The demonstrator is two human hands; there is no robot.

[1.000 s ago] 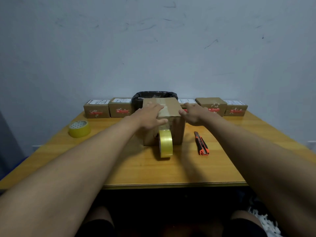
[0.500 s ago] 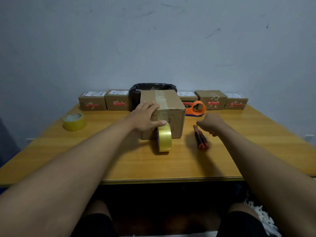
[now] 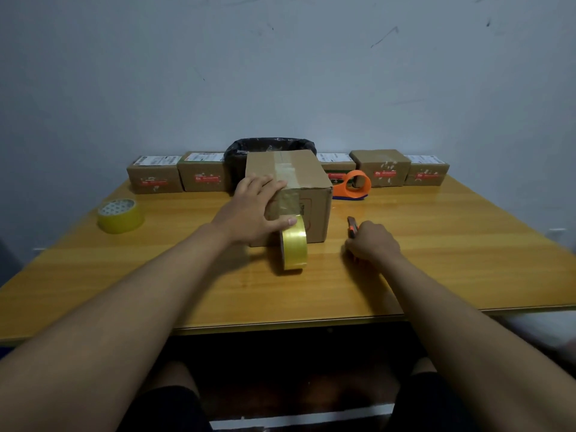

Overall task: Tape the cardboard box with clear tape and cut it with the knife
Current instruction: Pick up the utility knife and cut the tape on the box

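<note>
**Box, tape and knife: condition on table**

Brown cardboard box (image 3: 307,194) sits upright, mid-table, a clear tape strip running over its top and down the front face. Yellowish tape roll (image 3: 294,246) stands on edge against the box front, strip still attached. Knife (image 3: 353,227) lies right of the box, mostly hidden; only its orange-and-black tip shows.

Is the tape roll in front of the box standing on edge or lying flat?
On edge. The tape roll stands upright on the table against the cardboard box, its band facing the camera.
</note>
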